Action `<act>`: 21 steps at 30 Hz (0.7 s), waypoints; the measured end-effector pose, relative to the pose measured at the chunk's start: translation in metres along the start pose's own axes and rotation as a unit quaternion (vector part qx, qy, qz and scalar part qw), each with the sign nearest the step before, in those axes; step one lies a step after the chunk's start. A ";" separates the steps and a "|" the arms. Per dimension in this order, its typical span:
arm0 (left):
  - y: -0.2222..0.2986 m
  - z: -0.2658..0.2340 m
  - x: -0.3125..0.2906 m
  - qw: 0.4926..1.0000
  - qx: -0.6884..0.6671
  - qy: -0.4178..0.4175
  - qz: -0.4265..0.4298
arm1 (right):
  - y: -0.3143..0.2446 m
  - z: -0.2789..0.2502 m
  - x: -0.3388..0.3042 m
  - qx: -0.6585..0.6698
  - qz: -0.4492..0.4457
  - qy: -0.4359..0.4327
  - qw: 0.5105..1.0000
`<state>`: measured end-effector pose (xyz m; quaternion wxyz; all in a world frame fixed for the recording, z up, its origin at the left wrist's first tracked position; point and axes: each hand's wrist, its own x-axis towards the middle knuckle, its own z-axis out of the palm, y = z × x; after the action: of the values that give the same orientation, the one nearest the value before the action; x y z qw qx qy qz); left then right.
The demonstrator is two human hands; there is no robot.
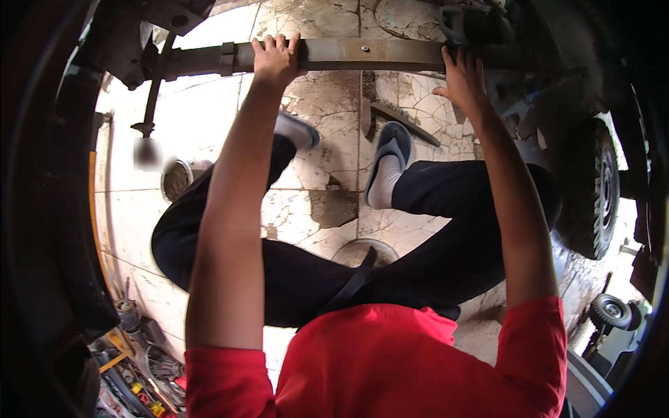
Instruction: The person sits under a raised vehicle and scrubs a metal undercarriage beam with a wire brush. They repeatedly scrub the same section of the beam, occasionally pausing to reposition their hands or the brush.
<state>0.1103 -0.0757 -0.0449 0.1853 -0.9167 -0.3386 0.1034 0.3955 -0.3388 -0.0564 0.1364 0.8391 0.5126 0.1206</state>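
Observation:
A long, dark metal leaf spring [327, 54] with a clamp [227, 58] and a bolt head [365, 49] runs across the top of the view. My left hand [277, 61] is closed over it, its fingers hooked past the far edge. Farther right, my right hand [463, 78] lies against the same spring. Its fingers are stretched over the metal and the thumb sticks out to the left, off the bar. Dark vehicle parts hide the right end of the spring.
Behind the spring, a hammer-like tool [404, 122] lies on cracked tiles near my sandalled feet. A knobbly tyre [605, 188] stands right. A round tin [178, 180] is at left, and loose tools [139, 376] are heaped lower left. Dark vehicle bodywork [49, 230] borders the left.

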 end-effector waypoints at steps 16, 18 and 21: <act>0.005 0.010 0.000 0.997 -0.059 0.040 0.002 | 0.006 0.034 0.008 0.052 0.003 0.087 0.995; 0.004 0.014 -0.002 0.997 -0.055 0.043 0.013 | 0.003 0.037 0.001 0.067 0.018 0.070 0.995; -0.001 0.021 -0.001 0.996 -0.076 0.047 0.024 | -0.005 0.032 0.002 0.099 0.060 0.055 0.992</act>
<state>0.1029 -0.0699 -0.0639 0.1281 -0.9398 -0.3145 0.0381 0.4028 -0.3380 -0.0879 0.0166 0.8699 0.4772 0.1236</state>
